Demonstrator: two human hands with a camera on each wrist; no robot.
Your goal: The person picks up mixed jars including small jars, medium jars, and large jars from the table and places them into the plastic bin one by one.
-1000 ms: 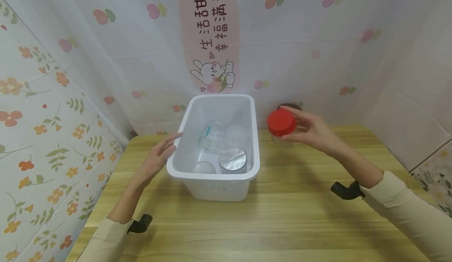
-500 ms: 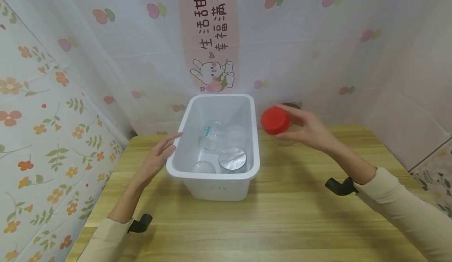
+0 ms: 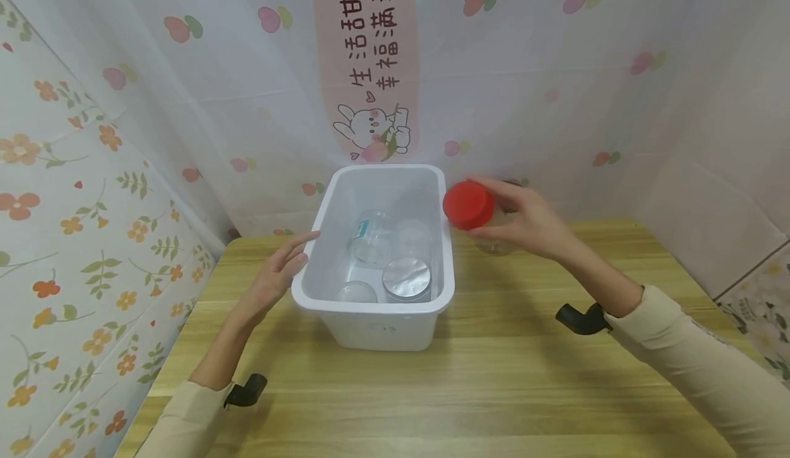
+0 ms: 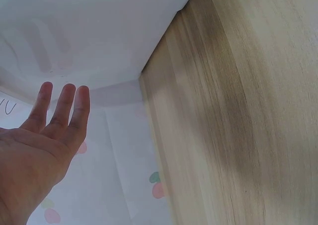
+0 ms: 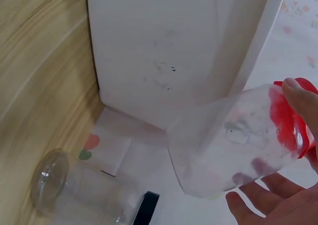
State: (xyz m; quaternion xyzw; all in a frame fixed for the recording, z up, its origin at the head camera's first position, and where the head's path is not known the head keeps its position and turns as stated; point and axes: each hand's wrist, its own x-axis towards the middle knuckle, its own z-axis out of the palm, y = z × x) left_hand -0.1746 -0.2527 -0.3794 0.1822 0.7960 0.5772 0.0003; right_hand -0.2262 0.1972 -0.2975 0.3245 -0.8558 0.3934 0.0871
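Note:
A clear plastic jar with a red lid (image 3: 468, 204) is in my right hand (image 3: 532, 219), thumb and fingers gripping it near the lid. In the right wrist view the jar (image 5: 223, 140) is tilted and looks see-through, held off the table beside the bin. My left hand (image 3: 276, 276) touches the left side of the white plastic bin (image 3: 379, 331). Its fingers (image 4: 63, 106) are nearly straight and hold nothing. Inside the bin are several clear containers, among them a jar with a blue label (image 3: 370, 238) lying down and one with a silver top (image 3: 406, 278).
Behind my right hand, another clear jar with a dark lid (image 5: 145, 209) stands on the wooden table (image 3: 395, 403), mostly hidden in the head view. A printed curtain (image 3: 531, 88) hangs right behind the bin, and a flowered cloth (image 3: 92, 266) runs along the left.
My right hand has carried the red-lidded jar leftward and slightly up, nearer the bin's right rim. The left hand and the bin have stayed in place.

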